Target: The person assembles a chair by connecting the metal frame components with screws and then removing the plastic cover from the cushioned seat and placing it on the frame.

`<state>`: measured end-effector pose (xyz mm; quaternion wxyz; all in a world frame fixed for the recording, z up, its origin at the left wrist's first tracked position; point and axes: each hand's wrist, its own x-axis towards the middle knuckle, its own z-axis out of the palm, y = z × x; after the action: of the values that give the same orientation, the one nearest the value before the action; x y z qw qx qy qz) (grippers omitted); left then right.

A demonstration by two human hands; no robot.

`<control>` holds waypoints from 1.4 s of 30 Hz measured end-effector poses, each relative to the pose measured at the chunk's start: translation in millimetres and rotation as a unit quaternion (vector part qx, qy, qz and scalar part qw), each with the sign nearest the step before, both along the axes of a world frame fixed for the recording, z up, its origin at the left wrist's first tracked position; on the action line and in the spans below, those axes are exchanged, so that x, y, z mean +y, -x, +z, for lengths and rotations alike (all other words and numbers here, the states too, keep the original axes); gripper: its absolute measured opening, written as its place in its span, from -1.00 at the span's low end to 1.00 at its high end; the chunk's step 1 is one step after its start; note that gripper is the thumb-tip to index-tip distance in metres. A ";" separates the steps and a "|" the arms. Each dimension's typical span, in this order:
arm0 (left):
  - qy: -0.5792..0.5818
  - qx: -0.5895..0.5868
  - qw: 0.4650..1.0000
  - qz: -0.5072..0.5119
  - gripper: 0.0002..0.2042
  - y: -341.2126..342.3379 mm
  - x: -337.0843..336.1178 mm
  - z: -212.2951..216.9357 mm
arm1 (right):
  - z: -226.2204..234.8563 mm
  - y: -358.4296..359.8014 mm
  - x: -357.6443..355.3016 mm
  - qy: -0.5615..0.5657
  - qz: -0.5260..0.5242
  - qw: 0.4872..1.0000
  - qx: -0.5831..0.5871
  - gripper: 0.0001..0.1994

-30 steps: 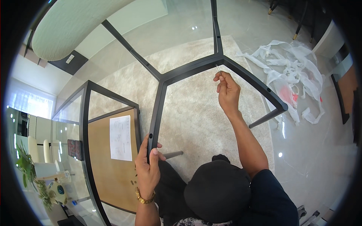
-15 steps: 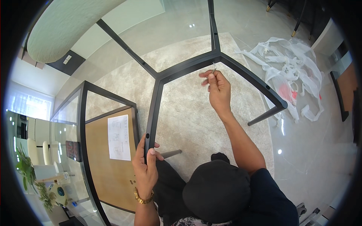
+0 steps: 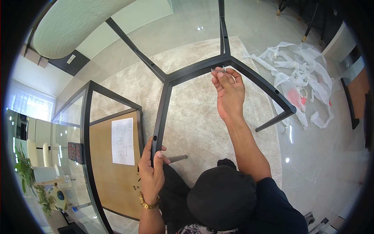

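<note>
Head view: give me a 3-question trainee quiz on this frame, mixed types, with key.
1. True or false: the left hand grips a bar of the black frame.
2. The right hand pinches a small part at: A) the frame's joint B) the wooden board C) the plastic wrap
3. What lies on the board near its upper edge?

Key: 1 true; 2 A; 3 a paper sheet.

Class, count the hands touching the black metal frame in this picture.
2: the left hand grips a bar of the black metal frame low down; the right hand pinches at its far joint.
</note>
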<state>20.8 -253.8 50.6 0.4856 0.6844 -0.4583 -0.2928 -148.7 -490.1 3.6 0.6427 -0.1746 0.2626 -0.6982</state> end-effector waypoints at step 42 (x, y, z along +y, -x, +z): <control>-0.080 0.517 0.812 -0.258 -0.75 92.4 -235.7 -33.7 | -13.2 43.3 21.7 0.084 0.021 0.975 0.205 -0.88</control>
<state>-71.6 -489.5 16.9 0.5012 0.3254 -0.2743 -0.7535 -192.0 -468.4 -9.6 0.5731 -0.3730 0.3249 -0.6534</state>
